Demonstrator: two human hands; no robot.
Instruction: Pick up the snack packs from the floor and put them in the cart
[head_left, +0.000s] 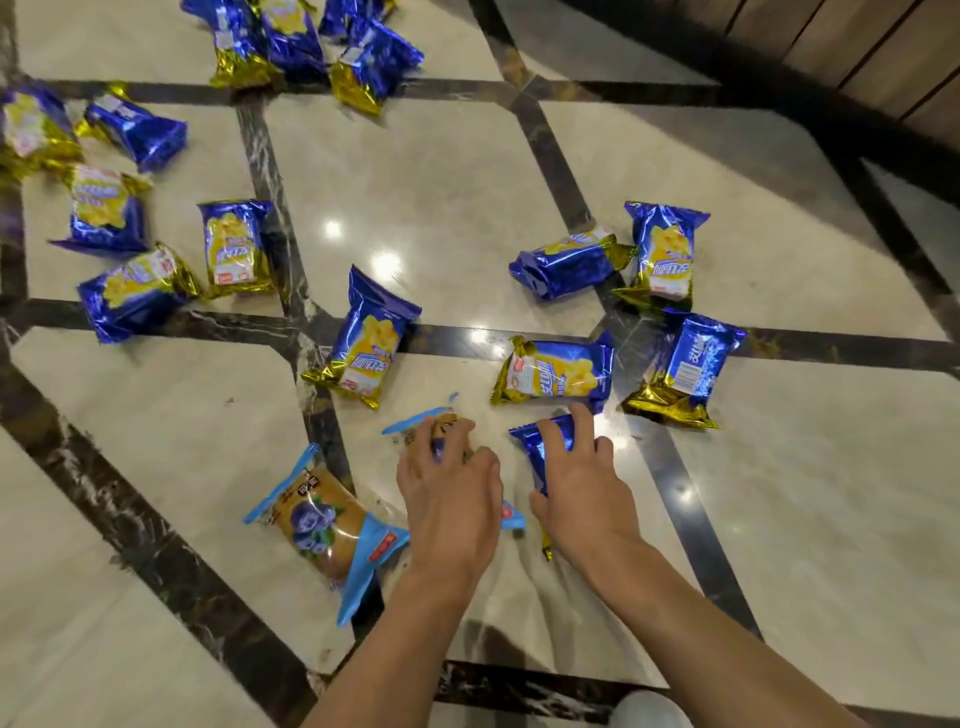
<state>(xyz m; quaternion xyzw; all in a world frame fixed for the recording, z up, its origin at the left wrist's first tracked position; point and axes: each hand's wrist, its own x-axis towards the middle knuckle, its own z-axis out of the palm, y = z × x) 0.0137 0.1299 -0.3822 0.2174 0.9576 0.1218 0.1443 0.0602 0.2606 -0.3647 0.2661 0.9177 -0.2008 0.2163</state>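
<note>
Two grips closing: left hand (451, 493) holds a light-blue pack (441, 423), right hand (582, 486) a dark-blue pack (545, 452); pinch mid-body, then reach 12 o'clock.

Both forearms come in from the bottom edge and are bare all the way to it, with no sleeve in view. The left hand (451, 501) and the right hand (582, 491) are bare too: no glove, ring, watch or band shows on the fingers or wrists. The fingernails are cut short and carry no polish. At the bottom right sits a pale rounded shape, too blurred to identify.
</note>
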